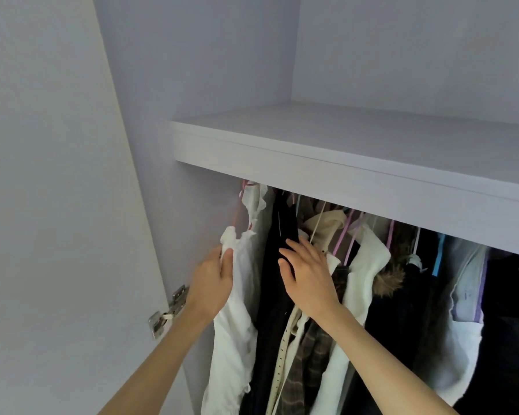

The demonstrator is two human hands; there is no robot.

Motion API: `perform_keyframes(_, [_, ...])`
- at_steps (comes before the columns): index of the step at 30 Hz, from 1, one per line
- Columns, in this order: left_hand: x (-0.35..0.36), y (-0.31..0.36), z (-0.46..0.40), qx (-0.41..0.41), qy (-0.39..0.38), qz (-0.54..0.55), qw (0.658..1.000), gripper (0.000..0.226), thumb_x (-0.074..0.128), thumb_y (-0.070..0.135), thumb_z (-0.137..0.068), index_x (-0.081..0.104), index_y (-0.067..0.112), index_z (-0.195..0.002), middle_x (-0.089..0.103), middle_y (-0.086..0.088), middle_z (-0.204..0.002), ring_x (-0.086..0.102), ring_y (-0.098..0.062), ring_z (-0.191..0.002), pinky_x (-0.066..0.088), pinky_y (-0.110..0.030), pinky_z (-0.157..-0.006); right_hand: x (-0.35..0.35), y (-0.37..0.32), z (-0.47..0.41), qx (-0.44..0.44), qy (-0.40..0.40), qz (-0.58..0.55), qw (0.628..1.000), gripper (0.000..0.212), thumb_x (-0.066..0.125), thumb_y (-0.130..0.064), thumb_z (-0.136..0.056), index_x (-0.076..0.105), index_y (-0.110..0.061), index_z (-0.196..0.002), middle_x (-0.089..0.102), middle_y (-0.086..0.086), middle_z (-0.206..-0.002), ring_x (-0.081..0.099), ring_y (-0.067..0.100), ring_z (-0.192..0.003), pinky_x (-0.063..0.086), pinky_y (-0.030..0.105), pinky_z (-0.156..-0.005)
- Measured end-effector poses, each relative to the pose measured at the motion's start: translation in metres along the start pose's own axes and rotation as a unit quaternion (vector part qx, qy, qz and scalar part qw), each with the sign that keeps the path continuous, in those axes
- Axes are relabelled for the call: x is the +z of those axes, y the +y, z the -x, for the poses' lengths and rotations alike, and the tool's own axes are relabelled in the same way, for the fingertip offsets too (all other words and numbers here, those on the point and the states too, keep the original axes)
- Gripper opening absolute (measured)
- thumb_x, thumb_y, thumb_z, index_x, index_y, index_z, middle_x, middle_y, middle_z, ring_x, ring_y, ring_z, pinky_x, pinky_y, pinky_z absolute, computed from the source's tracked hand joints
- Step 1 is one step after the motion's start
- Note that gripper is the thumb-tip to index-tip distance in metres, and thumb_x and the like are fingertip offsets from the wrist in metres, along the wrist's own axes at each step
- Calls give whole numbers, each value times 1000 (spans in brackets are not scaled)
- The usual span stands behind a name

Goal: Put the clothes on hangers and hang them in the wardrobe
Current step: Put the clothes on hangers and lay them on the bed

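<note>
Beneath the wardrobe shelf, both bare forearms reach up from the lower edge of the head view into the row of hanging clothes. At the far left of the row, the left hand has its fingers and thumb curled round a fold of the white garment, which hangs on a pink hanger just beside the wardrobe's side wall. The right hand lies flat with its fingers straight and slightly spread, pressing against the black garment next to the white one, holding nothing. Further right hang a cream top, a plaid piece and other dark clothes. A metal hinge sits on the open door at left.
</note>
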State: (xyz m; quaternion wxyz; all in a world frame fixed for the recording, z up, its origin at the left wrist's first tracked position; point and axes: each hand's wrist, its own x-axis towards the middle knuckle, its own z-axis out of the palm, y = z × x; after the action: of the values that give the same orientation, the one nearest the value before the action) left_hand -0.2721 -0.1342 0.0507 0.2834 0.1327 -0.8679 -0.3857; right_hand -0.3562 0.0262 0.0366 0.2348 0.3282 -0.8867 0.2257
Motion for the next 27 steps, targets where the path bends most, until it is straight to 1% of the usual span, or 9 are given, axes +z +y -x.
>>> perform_keyframes(3, [-7, -3, 42, 15, 14, -19, 1000, 20, 37, 24, -98, 44, 14, -82, 38, 5, -49, 36, -8, -42, 32, -20, -44, -5, -39, -2, 24, 33, -97, 994, 38, 42, -33, -94, 69, -9, -101, 68, 5, -99, 59, 23, -97, 49, 37, -87])
perform_keyframes(5, [-13, -3, 66, 40, 5, -31, 999, 20, 37, 25, -97, 41, 17, -80, 37, 9, -50, 37, -9, -42, 29, -21, -44, -10, -71, -9, 94, -35, -225, 969, 36, 45, -37, -95, 62, -11, -112, 66, 3, -102, 55, 18, -99, 45, 32, -88])
perform_keyframes(9, [-32, -7, 100, 52, -70, -83, 993, 18, 31, 32, -99, 38, 20, -88, 37, 10, -53, 46, -17, -49, 31, -31, -51, -12, -118, -20, 257, -96, -434, 858, 22, 42, -24, -98, 54, -8, -107, 61, 3, -82, 56, 10, -68, 46, 20, -65])
perform_keyframes(11, [-46, -13, 113, 73, -131, -90, 985, 19, 30, 35, -99, 34, 21, -87, 37, 8, -52, 40, -12, -44, 29, -29, -48, -13, -128, -14, 326, -114, -496, 797, 19, 36, -12, -99, 54, -7, -102, 51, 3, -66, 49, 13, -54, 47, 25, -58])
perform_keyframes(13, [-61, -20, 123, 100, -185, -91, 973, 24, 30, 41, -98, 40, 20, -90, 47, 2, -56, 43, -16, -49, 35, -30, -52, -16, -131, 0, 351, -150, -516, 767, 19, 35, -7, -98, 53, -9, -98, 44, 4, -62, 42, 15, -50, 42, 27, -49])
perform_keyframes(15, [-75, -31, 131, 101, -204, -95, 969, 29, 30, 45, -96, 49, 23, -101, 61, 2, -76, 50, -12, -62, 42, -27, -63, -22, -130, 18, 349, -180, -503, 770, 20, 35, -5, -97, 53, -10, -92, 42, 3, -60, 38, 14, -48, 36, 25, -44])
perform_keyframes(19, [-94, -55, 133, 112, -139, -89, 980, 21, 32, 37, -95, 47, 32, -109, 55, 12, -103, 50, -1, -86, 45, -25, -78, -48, -120, 50, 328, -205, -435, 813, 23, 39, -10, -97, 57, -15, -84, 39, -1, -56, 31, 11, -46, 25, 21, -40])
perform_keyframes(23, [-107, -49, 120, 132, -87, -98, 983, 33, 38, 24, -97, 46, 24, -129, 49, 7, -126, 48, -11, -111, 42, -28, -93, -72, -103, 78, 260, -143, -311, 903, 25, 55, -26, -91, 66, -8, -79, 47, -6, -55, 39, 10, -50, 30, 20, -51])
perform_keyframes(27, [-111, -22, 115, 156, -87, -139, 974, 44, 36, 37, -97, 39, 23, -139, 39, 4, -143, 34, -13, -130, 27, -25, -107, -92, -93, 95, 194, -73, -243, 948, 53, 63, -40, -84, 37, -21, -41, 35, -8, -36, 31, 8, -44, 26, 25, -52])
